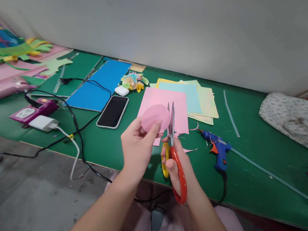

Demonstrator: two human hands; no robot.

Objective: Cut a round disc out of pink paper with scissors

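Observation:
My left hand (138, 145) pinches a round pink paper piece (155, 118) between thumb and fingers, held above the green table (250, 158). My right hand (177, 164) grips scissors (175, 156) with a red and a yellow handle, the blades pointing up right beside the pink round's right edge. Behind them a pink paper sheet (182, 108) lies on the table, with small pink offcuts (190, 150) near it.
A stack of pastel sheets (204, 99), a blue glue gun (217, 150) with clear glue sticks (266, 171), a phone (113, 111), a white earbud case (121, 90), a blue sheet (101, 86), paper flowers (133, 80), chargers and black cables (63, 137), patterned cloth (297, 121).

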